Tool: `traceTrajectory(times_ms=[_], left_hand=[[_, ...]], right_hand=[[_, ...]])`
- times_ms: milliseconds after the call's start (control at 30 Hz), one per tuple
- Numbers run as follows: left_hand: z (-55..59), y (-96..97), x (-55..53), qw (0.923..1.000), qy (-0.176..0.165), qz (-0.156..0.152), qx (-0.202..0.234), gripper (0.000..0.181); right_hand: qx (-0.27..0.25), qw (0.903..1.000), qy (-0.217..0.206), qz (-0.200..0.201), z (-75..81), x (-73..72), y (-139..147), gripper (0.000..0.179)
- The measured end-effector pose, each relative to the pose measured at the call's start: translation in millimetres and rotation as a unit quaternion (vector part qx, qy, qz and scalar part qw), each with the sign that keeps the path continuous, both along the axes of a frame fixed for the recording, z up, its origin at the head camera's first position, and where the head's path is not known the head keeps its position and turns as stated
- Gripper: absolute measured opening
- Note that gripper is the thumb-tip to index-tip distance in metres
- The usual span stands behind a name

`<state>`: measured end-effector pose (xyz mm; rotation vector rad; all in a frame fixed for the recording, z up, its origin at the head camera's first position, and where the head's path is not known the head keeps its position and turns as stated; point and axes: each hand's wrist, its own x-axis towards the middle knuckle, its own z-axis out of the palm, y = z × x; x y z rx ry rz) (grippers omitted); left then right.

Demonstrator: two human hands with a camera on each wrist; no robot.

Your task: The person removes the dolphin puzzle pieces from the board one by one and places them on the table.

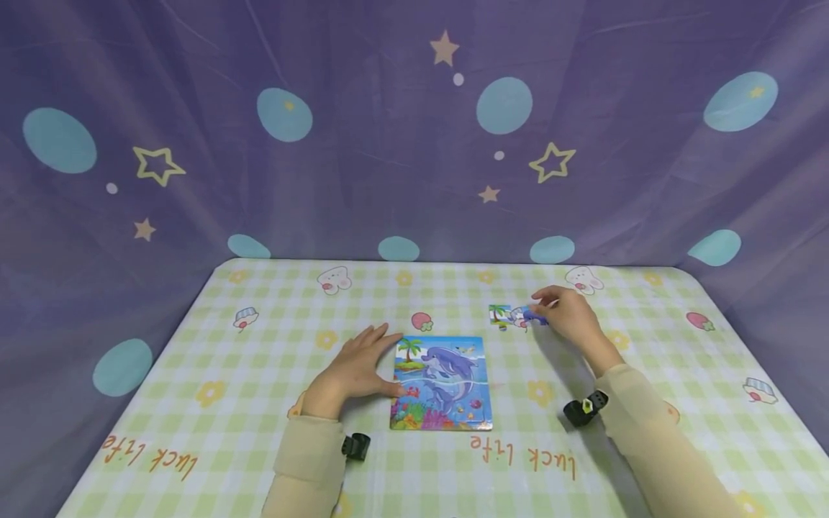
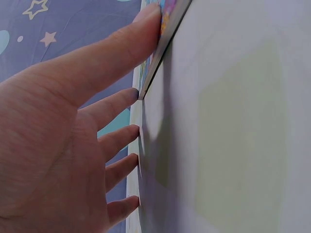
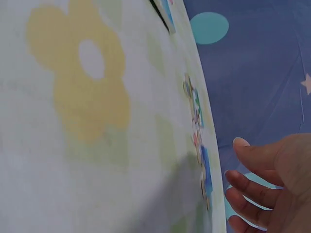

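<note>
Our spread left hand (image 1: 355, 367) is touching the dolphin puzzle (image 1: 447, 381) mid-table, by inverted "Luck life" lettering (image 1: 550, 459). Our loosely curved right hand (image 1: 570, 316) is hovering by pieces (image 1: 499, 313) toward the table's (image 1: 648, 324) far edge, its wrist view revealing a gap.

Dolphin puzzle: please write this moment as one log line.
left hand: touching dolphin puzzle | right hand: near loose pieces, no piece visibly held

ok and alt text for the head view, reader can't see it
A person's left grip spans the left edge of a dolphin puzzle, while the right grip hovers over loose puzzle pieces farther back to the right. Green-checked tablecloth beneath, purple curtain behind.
</note>
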<state>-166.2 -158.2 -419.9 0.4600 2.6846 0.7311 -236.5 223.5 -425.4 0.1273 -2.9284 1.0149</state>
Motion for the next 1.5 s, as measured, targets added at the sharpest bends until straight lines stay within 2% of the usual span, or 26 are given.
traceTrajectory(times_ms=[333, 700, 1033, 1500], left_hand=[[-2.4, -1.3, -0.2, 0.9999, 0.009, -0.007, 0.001, 0.098], [-2.1, -1.6, -0.2, 1.0, 0.006, -0.003, -0.002, 0.098], [-1.0, -0.6, -0.3, 1.0, 0.005, -0.003, -0.001, 0.098], [-3.5, -1.9, -1.2, 0.9999, 0.012, -0.004, -0.001, 0.1]], right_hand=[[-0.038, 0.9986, 0.036, 0.008, -3.3, 9.3, -17, 0.025], [-0.041, 0.9989, 0.01, 0.017, -9.4, 17.5, -37, 0.024], [-0.06, 0.9961, 0.001, 0.065, -10.2, 21.4, -50, 0.023], [-0.088, 0.9852, 0.011, 0.147, -8.8, 28.8, -67, 0.026]])
